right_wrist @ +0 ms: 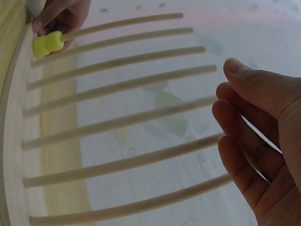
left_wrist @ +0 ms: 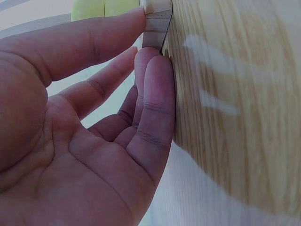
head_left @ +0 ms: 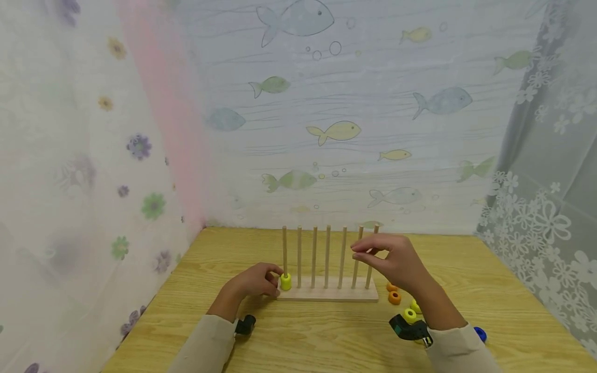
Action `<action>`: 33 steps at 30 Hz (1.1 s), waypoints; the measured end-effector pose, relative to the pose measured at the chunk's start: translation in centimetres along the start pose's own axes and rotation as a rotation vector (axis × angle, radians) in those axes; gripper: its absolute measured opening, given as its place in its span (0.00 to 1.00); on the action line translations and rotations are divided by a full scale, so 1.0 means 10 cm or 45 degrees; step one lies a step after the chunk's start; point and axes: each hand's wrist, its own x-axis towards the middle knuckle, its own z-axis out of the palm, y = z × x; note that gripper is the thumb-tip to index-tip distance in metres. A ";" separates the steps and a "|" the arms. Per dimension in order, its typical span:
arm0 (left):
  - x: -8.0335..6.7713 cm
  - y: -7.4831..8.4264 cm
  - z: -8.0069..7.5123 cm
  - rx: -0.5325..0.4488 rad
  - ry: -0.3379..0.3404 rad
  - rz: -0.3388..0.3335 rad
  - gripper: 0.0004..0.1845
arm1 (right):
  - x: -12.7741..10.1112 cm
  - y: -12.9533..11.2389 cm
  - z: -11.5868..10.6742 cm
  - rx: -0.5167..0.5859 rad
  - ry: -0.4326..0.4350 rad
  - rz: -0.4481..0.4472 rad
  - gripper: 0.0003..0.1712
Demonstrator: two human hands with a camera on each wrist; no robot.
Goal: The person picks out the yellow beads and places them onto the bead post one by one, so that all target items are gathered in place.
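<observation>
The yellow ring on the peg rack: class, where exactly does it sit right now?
In the head view, the yellow ring sits at the bottom of the leftmost peg of the wooden rack, beside the left hand at the rack's left end.

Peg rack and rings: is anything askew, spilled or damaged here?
Nothing stands out. The peg rack sits flat on the table, its pegs upright, with one yellow ring seated at the base of the leftmost peg. The loose rings lie on the table by the right hand.
</observation>
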 end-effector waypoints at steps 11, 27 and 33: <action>-0.03 0.04 -0.01 0.014 0.002 -0.003 0.30 | -0.20 0.21 -0.13 -0.081 0.021 0.132 0.10; -0.02 0.03 -0.01 0.028 0.001 -0.007 0.30 | -0.54 0.49 -0.46 -0.125 0.021 0.340 0.09; -0.04 0.03 -0.02 0.039 0.007 -0.008 0.30 | -0.66 0.63 -0.59 -0.071 -0.026 0.448 0.09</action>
